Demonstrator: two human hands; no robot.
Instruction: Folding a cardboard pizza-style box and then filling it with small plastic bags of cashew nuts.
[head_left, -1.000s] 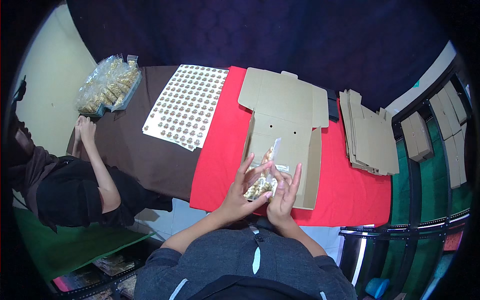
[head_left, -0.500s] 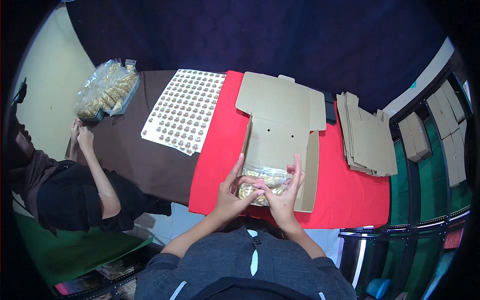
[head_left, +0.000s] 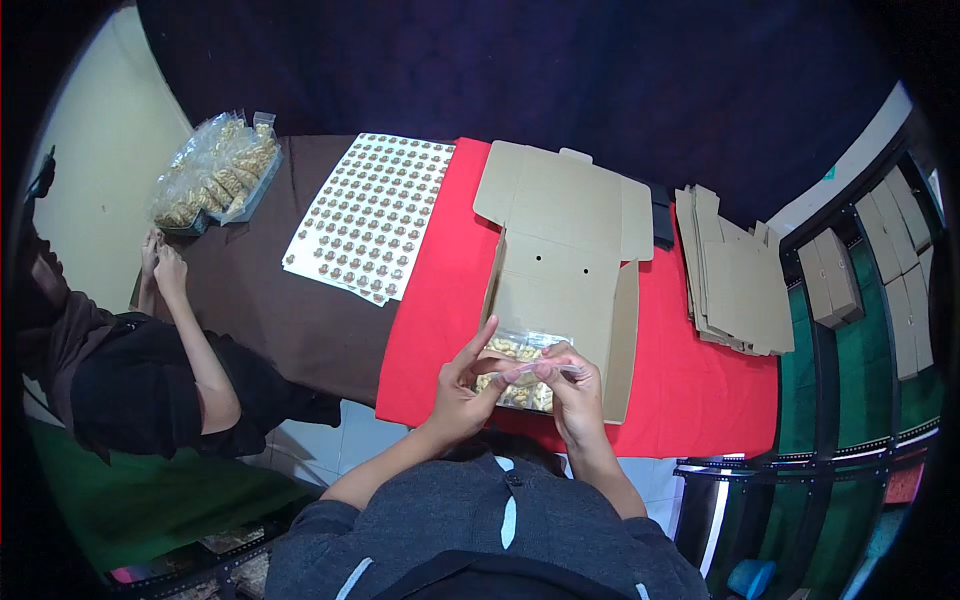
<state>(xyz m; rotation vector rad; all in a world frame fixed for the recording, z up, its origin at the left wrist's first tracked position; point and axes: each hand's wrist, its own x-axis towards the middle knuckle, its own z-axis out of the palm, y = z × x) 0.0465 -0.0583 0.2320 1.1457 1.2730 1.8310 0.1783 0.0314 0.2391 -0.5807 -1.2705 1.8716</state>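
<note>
My left hand (head_left: 465, 385) and my right hand (head_left: 574, 395) are closed on the top edge of a clear plastic snack bag (head_left: 532, 367), thumbs and fingers pinched along it, with my left index finger raised. They are over the near end of an open cardboard box (head_left: 535, 295), where bags of pale golden snack pieces (head_left: 508, 347) show beneath my fingers. The box stands on a red cloth (head_left: 420, 350) with its lid folded back away from me. How much of the bag hangs below my hands is hidden.
A sheet stack of round stickers (head_left: 360, 210) and a heap of bagged snacks (head_left: 220, 175) lie on brown cloth (head_left: 300, 330). A co-worker (head_left: 150, 390) at the left has hands together. Flat cartons (head_left: 730, 280) lie at the right, beside shelves with boxes (head_left: 830, 275).
My hands have come down and nearer together on the bag. The raised fingers of my right hand have bent down onto the bag's top edge.
</note>
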